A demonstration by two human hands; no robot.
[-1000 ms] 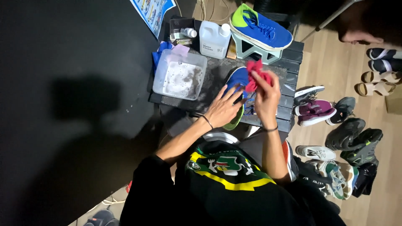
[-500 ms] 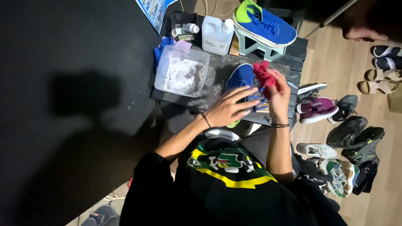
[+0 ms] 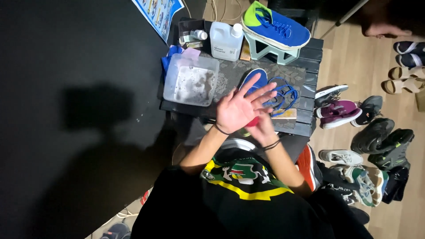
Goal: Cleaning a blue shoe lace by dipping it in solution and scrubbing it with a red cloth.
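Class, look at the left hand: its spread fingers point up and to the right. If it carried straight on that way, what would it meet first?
Probably the blue laces by the shoe; the left hand may be raised above them, since depth is unclear.

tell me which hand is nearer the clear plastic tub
Left. The left hand is raised, open, just right of the tub; the right hand sits lower, farther right.
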